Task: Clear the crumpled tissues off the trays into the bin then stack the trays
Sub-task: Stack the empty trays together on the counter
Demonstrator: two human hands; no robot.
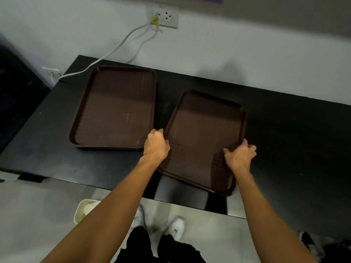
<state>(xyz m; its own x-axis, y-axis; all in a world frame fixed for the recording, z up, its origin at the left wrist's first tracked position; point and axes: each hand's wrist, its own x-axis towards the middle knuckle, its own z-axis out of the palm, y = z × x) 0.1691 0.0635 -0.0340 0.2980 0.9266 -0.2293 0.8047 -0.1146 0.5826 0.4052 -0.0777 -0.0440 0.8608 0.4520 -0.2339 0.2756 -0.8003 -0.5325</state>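
Note:
Two brown trays lie on a black table [284, 130]. The left tray [114, 109] lies flat with nothing on it. The right tray [201, 130] is turned slightly and its near corner juts past the table's front edge. My left hand [156, 145] grips that tray's left rim, and my right hand [240, 155] grips its right rim, thumb inside the tray. No tissue shows on either tray. A cream bin [83, 211] stands on the floor below the table, partly behind my left forearm, with white tissue inside.
A wall socket [165, 16] with white cables hangs behind the table; one cable runs down past the table's back left corner. My white shoes [175, 227] stand on the grey floor close to the table's front edge. A dark object sits at the lower right.

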